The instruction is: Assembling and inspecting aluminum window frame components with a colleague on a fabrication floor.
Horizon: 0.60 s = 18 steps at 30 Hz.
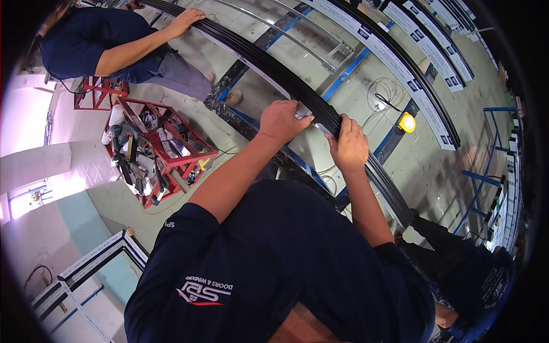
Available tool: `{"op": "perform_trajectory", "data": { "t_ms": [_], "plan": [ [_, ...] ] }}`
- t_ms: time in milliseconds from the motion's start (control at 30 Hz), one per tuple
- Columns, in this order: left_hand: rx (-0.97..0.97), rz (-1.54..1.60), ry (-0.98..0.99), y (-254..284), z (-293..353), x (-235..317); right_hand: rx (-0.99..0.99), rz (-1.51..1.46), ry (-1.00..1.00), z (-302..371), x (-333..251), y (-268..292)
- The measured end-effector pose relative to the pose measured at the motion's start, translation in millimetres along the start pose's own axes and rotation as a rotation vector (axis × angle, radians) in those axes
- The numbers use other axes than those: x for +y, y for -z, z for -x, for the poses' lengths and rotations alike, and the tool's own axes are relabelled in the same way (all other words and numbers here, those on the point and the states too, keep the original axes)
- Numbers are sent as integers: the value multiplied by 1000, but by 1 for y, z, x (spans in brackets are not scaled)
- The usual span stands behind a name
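A long black window-frame profile (pixel 251 54) with several ribs crosses in front of me from upper left to lower right. Along its near side runs a pale strip (pixel 269 82). My left hand (pixel 279 122) is closed at that near side, pinching a small greyish, film-like piece (pixel 303 111) between thumb and fingers; its exact kind is hard to make out. My right hand (pixel 350 146) grips the profile a little further right, fingers over the top and thumb on the near side. Between my hands a short white end (pixel 324 130) of the strip shows.
At upper left a co-worker's hand (pixel 186 22) rests on the same profile. Another person (pixel 469 274) bends at lower right. Blue-and-black rails (pixel 349 71) support the work. Beyond lie labelled profiles (pixel 394 63) and a yellow tape measure (pixel 406 122). A red tool cart (pixel 186 163) stands left.
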<state>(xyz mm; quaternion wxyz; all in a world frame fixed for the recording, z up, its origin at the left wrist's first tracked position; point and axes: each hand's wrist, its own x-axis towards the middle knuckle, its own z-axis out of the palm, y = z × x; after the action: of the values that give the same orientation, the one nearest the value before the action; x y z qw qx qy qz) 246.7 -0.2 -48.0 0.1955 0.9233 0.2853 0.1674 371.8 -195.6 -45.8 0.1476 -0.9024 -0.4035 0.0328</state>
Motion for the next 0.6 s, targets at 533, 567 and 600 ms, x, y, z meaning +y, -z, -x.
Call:
{"op": "perform_trajectory", "data": {
  "t_ms": [533, 567, 600],
  "plan": [
    [-472, -207, -36, -22, 80, -83, 13, 10, 2, -2, -1, 3],
    [-484, -210, -32, -21, 79, -83, 17, 6, 4, -2, -1, 3],
    [-486, -209, -31, -20, 78, -81, 15, 6, 4, -1, 0, 2]
  ]
}}
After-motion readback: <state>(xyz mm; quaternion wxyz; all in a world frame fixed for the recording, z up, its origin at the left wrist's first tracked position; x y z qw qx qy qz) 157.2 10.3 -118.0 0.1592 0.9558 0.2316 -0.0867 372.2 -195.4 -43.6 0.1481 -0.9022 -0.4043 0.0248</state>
